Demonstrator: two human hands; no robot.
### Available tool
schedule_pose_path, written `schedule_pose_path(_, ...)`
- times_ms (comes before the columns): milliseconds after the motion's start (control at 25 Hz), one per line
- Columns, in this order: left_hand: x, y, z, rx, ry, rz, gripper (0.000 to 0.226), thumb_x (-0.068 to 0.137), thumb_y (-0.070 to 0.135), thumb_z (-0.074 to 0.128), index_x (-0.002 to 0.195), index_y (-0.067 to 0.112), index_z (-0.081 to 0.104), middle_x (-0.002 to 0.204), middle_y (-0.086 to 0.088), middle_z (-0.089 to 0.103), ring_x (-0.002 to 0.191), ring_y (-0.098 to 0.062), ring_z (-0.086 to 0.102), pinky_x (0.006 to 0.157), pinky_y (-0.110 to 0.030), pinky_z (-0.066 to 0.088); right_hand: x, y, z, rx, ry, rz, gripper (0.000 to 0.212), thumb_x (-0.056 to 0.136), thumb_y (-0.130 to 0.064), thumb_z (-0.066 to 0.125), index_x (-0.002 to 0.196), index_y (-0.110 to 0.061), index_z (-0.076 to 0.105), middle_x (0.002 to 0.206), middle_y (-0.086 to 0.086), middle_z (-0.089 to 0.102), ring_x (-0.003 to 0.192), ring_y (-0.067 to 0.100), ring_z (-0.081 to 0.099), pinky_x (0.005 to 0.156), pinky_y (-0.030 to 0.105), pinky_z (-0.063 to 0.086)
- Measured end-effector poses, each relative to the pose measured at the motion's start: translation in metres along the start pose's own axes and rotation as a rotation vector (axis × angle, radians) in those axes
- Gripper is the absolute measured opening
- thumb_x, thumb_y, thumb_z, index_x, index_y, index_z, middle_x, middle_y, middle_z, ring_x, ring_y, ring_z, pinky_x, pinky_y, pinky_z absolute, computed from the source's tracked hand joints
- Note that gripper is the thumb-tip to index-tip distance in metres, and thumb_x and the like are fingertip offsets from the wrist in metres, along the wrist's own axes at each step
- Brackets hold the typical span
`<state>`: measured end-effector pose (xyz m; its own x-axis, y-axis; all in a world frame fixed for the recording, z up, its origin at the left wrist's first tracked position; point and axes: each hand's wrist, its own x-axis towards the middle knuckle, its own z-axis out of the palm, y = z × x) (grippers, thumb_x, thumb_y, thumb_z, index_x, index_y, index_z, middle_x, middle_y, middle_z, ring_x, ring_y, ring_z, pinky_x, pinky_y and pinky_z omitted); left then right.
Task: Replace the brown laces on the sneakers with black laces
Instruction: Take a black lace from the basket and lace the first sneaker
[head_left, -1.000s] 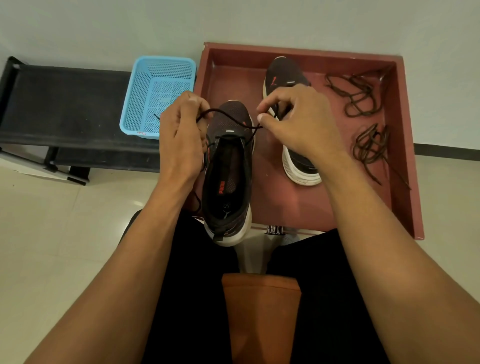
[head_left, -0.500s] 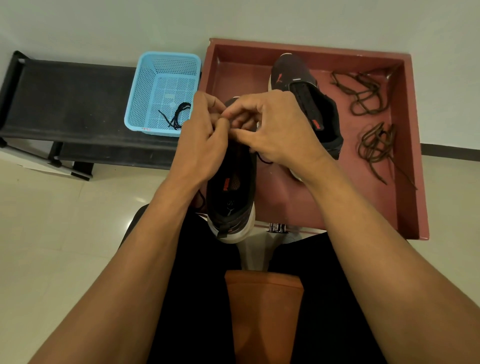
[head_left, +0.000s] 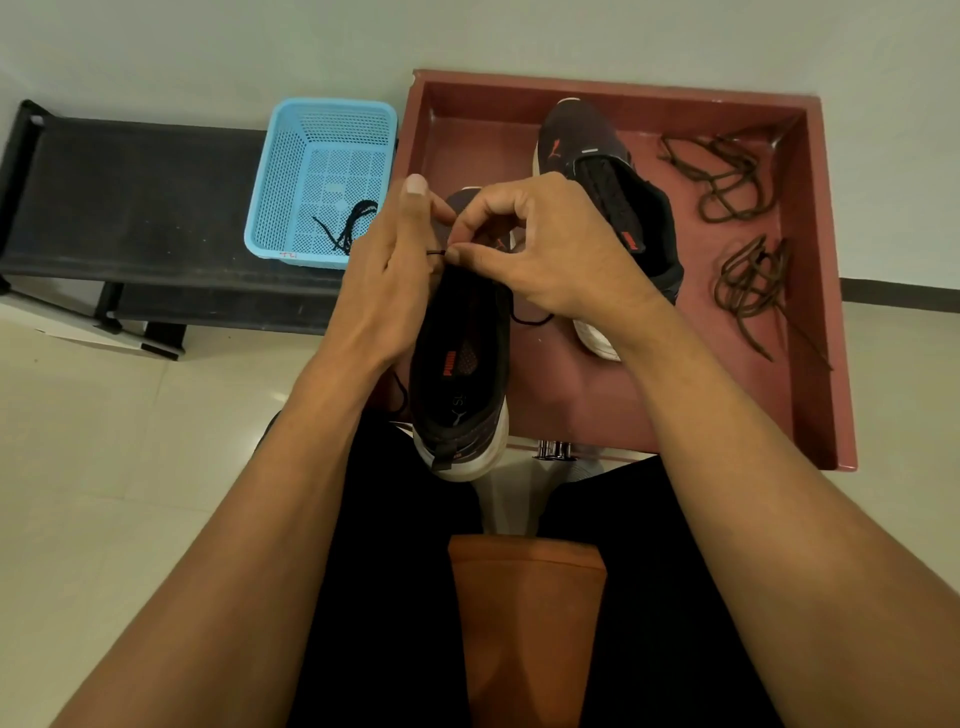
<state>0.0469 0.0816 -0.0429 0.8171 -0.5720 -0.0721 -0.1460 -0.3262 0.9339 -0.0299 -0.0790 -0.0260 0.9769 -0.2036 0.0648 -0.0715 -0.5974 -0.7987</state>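
The near sneaker (head_left: 462, 364) lies toe-first in the red tray (head_left: 810, 260), its heel hanging over the near rim towards the person's knees. A short stretch of black lace (head_left: 436, 253) runs taut between the two hands above its front eyelets, and a slack loop trails out on the tray floor under the right wrist. The right hand (head_left: 550, 249) pinches the lace between thumb and forefinger. The left hand (head_left: 389, 270), thumb raised, has its fingers curled in at the lace's other end; its exact hold is hidden.

This looks like threading the low eyelets of the last shoe. The other sneaker (head_left: 608, 176) seems already laced black, and both brown laces (head_left: 727, 176) lie loose in the tray.

Next, probably, the tip goes through the following eyelet, with slack drawn even.

A spare lace (head_left: 348, 228) sits in the blue basket (head_left: 270, 208) on the dark surface (head_left: 130, 197).
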Motion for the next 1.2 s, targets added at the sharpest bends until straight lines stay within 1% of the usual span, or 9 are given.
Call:
schedule_pose_path(240, -0.002, -0.001, 0.006, 0.140, 0.028, 0.088, 0.033, 0.110, 0.041, 0.035, 0.100, 0.014, 0.052, 0.074, 0.010, 0.053, 0.067, -0.011, 0.051, 0.068, -0.042, 0.045, 0.001, 0.001, 0.005, 0.119, 0.032, 0.068, 0.015, 0.085, -0.027, 0.089, 0.094, -0.019, 0.079, 0.079, -0.007, 0.078, 0.071, 0.006, 0.076, 0.077, 0.036, 0.065)
schedule_pose_path(400, -0.003, 0.002, 0.003, 0.124, 0.043, 0.079, 0.040, 0.111, 0.041, 0.032, 0.105, 0.008, 0.055, 0.072, 0.002, 0.056, 0.064, -0.013, 0.054, 0.066, -0.037, 0.046, 0.000, 0.001, 0.001, 0.064, -0.043, 0.049, 0.019, 0.088, -0.019, 0.085, 0.106, -0.022, 0.082, 0.087, -0.013, 0.078, 0.079, 0.001, 0.074, 0.082, 0.024, 0.062)
schedule_pose_path(520, -0.002, -0.003, -0.005, 0.158, 0.145, -0.008, 0.037, 0.108, 0.041, 0.035, 0.100, 0.016, 0.062, 0.067, 0.000, 0.060, 0.059, -0.014, 0.054, 0.065, -0.042, 0.048, -0.001, 0.003, 0.001, 0.040, -0.104, 0.089, 0.028, 0.088, -0.012, 0.079, 0.115, -0.021, 0.079, 0.089, -0.010, 0.079, 0.081, 0.006, 0.075, 0.082, 0.019, 0.060)
schedule_pose_path(640, -0.007, -0.004, -0.016, 0.315, 0.230, -0.147, 0.030, 0.099, 0.045, 0.052, 0.092, 0.022, 0.069, 0.073, 0.003, 0.068, 0.071, -0.018, 0.063, 0.079, -0.050, 0.058, -0.002, 0.004, 0.002, 0.014, -0.118, 0.115, 0.027, 0.088, -0.012, 0.076, 0.114, -0.021, 0.077, 0.086, -0.009, 0.079, 0.078, 0.005, 0.074, 0.083, 0.022, 0.061)
schedule_pose_path(680, -0.012, -0.003, -0.017, 0.358, 0.225, -0.162, 0.027, 0.098, 0.045, 0.058, 0.091, 0.022, 0.071, 0.073, 0.004, 0.069, 0.073, -0.017, 0.066, 0.082, -0.047, 0.059, -0.001, 0.003, 0.003, 0.005, -0.117, 0.121, 0.026, 0.088, -0.012, 0.075, 0.112, -0.022, 0.076, 0.086, -0.009, 0.079, 0.078, 0.004, 0.074, 0.083, 0.023, 0.061)
schedule_pose_path(760, -0.021, 0.003, -0.015, 0.409, 0.183, -0.163, 0.027, 0.093, 0.049, 0.069, 0.091, 0.022, 0.073, 0.074, 0.006, 0.070, 0.074, -0.012, 0.068, 0.081, -0.039, 0.059, -0.001, 0.002, 0.006, -0.010, -0.100, 0.134, 0.024, 0.087, -0.012, 0.075, 0.108, -0.023, 0.075, 0.085, -0.009, 0.078, 0.077, 0.004, 0.074, 0.082, 0.025, 0.061)
schedule_pose_path(920, -0.028, 0.003, -0.012, 0.530, 0.076, -0.202, 0.041, 0.081, 0.058, 0.080, 0.102, 0.024, 0.073, 0.084, 0.010, 0.072, 0.079, -0.003, 0.067, 0.078, -0.025, 0.053, -0.001, 0.001, 0.011, -0.041, -0.071, 0.157, 0.023, 0.085, -0.012, 0.077, 0.105, -0.023, 0.076, 0.082, -0.010, 0.077, 0.074, 0.002, 0.073, 0.080, 0.024, 0.062)
schedule_pose_path(1040, -0.028, 0.000, -0.012, 0.562, 0.053, -0.219, 0.041, 0.080, 0.050, 0.084, 0.110, 0.023, 0.075, 0.086, 0.013, 0.071, 0.082, -0.005, 0.069, 0.084, -0.026, 0.055, 0.001, 0.001, 0.014, -0.088, -0.068, 0.145, 0.021, 0.087, -0.013, 0.076, 0.104, -0.023, 0.079, 0.082, -0.011, 0.076, 0.075, 0.001, 0.073, 0.081, 0.022, 0.062)
schedule_pose_path(1200, -0.029, 0.003, -0.013, 0.540, 0.081, -0.225, 0.026, 0.089, 0.036, 0.076, 0.113, 0.027, 0.078, 0.080, 0.017, 0.066, 0.077, 0.001, 0.062, 0.080, -0.021, 0.047, 0.002, -0.001, 0.024, -0.149, -0.061, 0.151, 0.021, 0.082, -0.014, 0.076, 0.099, -0.026, 0.077, 0.077, -0.011, 0.075, 0.071, 0.001, 0.072, 0.078, 0.027, 0.063)
